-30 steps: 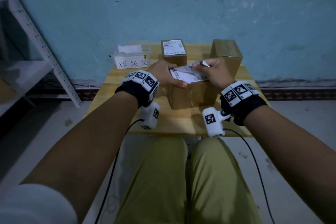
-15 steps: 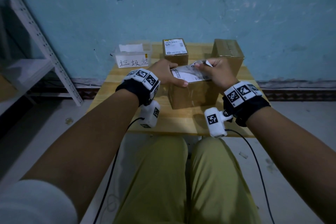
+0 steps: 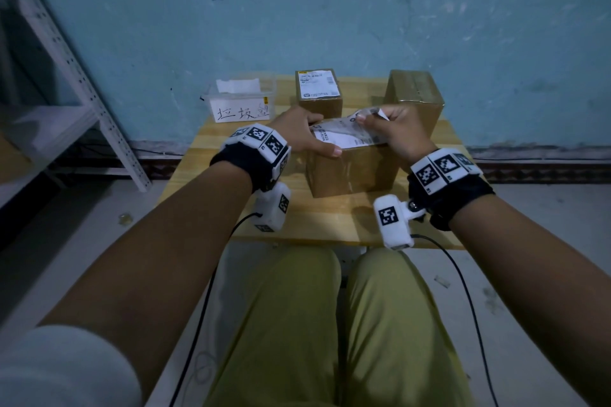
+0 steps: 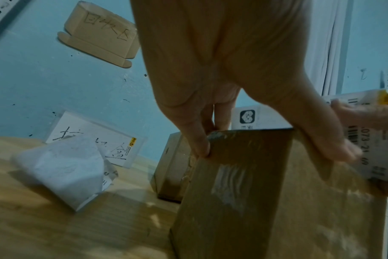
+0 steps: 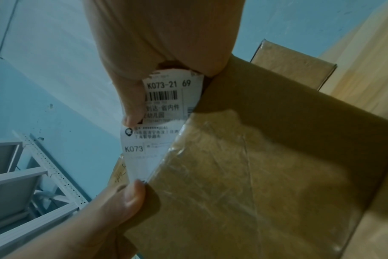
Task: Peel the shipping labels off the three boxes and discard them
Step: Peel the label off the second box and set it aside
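A taped cardboard box [image 3: 352,172] stands at the middle of the wooden table [image 3: 330,221]. My left hand [image 3: 299,135] grips its left top edge, thumb on the white shipping label [image 3: 345,135], fingers [image 4: 199,143] down the far side. My right hand [image 3: 395,132] pinches the label's lifted right end [image 5: 166,98]. A second box [image 3: 319,92] behind still bears its label [image 3: 319,84]. A third box [image 3: 415,96] at the back right shows none on top.
A clear bin [image 3: 243,102] with handwritten characters sits at the table's back left, white paper inside. A crumpled white paper [image 4: 64,170] shows in front of it in the left wrist view. A metal shelf [image 3: 82,82] stands left. The blue wall is right behind the table.
My right hand has drawn the label's right end a little higher and further off the box. The left hand stays on the box.
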